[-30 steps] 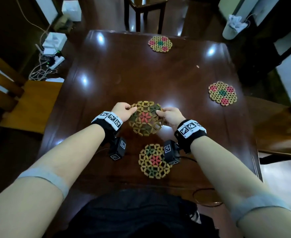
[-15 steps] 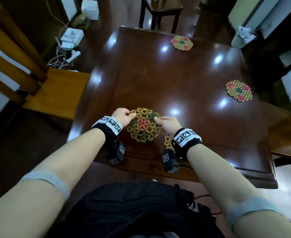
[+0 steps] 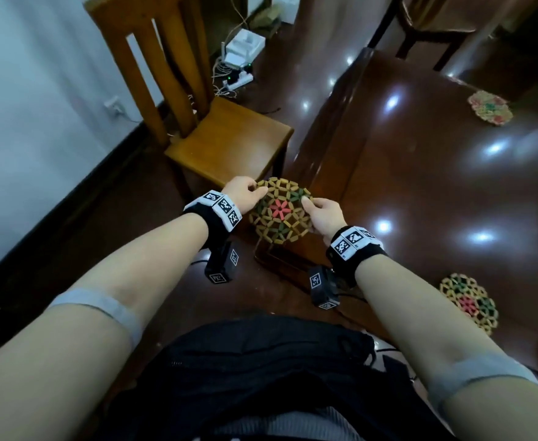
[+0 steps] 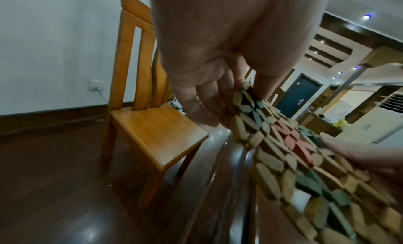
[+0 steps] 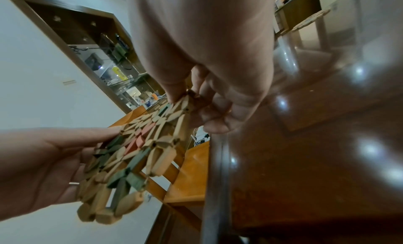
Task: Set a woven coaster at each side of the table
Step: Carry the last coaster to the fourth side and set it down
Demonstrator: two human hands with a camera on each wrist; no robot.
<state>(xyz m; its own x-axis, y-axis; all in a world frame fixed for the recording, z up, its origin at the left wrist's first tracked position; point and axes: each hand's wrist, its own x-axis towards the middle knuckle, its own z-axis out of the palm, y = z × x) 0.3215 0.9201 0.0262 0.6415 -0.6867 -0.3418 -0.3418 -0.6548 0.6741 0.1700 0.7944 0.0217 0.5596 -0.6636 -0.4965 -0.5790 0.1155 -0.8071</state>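
I hold a round woven coaster (image 3: 279, 214) with a red flower centre in the air over the near-left corner of the dark wooden table (image 3: 420, 173). My left hand (image 3: 245, 194) pinches its left rim and my right hand (image 3: 320, 214) pinches its right rim. The left wrist view shows the coaster (image 4: 290, 154) under my left thumb and fingers. In the right wrist view the coaster (image 5: 139, 144) hangs between both hands. A second coaster (image 3: 468, 302) lies near the table's front edge. A third coaster (image 3: 490, 107) lies at the far side.
A light wooden chair (image 3: 226, 138) stands at the table's left side, close to the held coaster. Behind it on the floor lie a white power strip with cables (image 3: 237, 79) and a white box. A dark chair (image 3: 433, 23) stands beyond the table. A white wall runs along the left.
The view has swung left and I have moved round the table corner. The coaster, held in both hands, has gone from above the tabletop to its left corner, toward the wooden chair.
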